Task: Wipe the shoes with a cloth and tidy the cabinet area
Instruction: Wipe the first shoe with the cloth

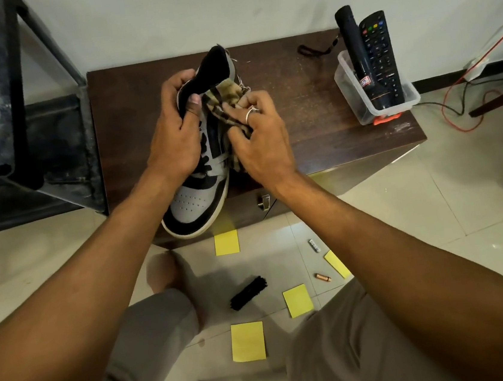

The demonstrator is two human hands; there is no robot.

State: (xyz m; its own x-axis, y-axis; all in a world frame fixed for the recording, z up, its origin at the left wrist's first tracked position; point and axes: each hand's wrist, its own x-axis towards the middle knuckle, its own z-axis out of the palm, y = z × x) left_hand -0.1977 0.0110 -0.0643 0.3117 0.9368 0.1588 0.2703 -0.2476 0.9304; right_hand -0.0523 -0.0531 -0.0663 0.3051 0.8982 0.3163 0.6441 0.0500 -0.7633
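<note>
Over the front of the cabinet, a dark wood-grain box, the left hand grips a grey-and-black shoe by its padded collar, fingers curled round it. The right hand clamps a crumpled striped cloth against the shoe's side, fingers bunched.

The light is soft and rather dim and seems to come from above. The glossy floor gives pale reflections near the counter. The shoe in the centre is sharp. The wide lens bends the edges, and the dark frame on the left is blurred.
</note>
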